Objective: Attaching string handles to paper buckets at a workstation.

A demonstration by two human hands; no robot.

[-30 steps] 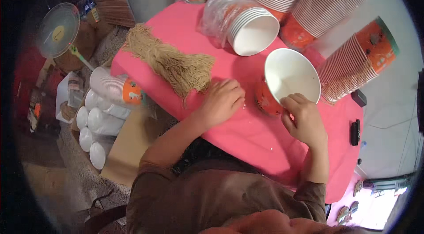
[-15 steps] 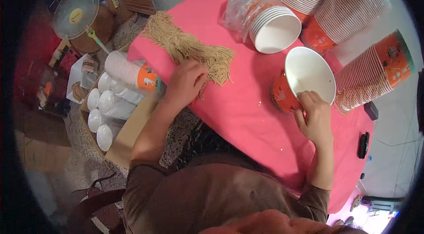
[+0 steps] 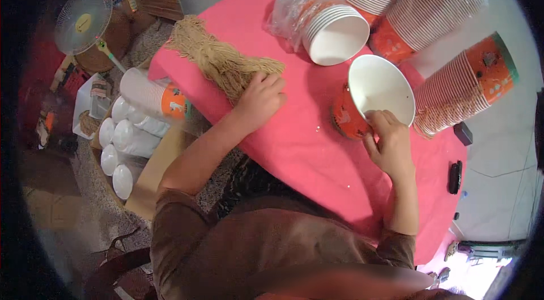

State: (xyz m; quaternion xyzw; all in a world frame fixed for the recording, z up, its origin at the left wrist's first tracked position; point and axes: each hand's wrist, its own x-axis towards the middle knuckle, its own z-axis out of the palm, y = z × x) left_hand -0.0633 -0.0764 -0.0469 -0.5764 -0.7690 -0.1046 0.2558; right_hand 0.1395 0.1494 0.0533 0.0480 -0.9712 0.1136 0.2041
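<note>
My left hand [image 3: 262, 99] lies over the right end of a loose bundle of tan strings [image 3: 218, 56] on the pink-covered table, fingers curled down onto the strands; the fingertips are partly hidden. With its fingers over the near rim and thumb outside, my right hand [image 3: 391, 144] grips a large orange paper bucket [image 3: 347, 113] with a white inside. That bucket is tilted, its mouth facing up and to the right, and nothing shows inside it.
Nested paper buckets in clear plastic [image 3: 340, 33] and several taller stacks [image 3: 422, 11] line the table's far side. Another stack [image 3: 464, 84] leans at the right, with tan strands along it. A carton [image 3: 156, 178] of white-ended packs and a fan [image 3: 85, 19] stand at left.
My left hand has moved right and onto the end of the string bundle. My right hand keeps its grip on the bucket rim. The whole view has shifted slightly.
</note>
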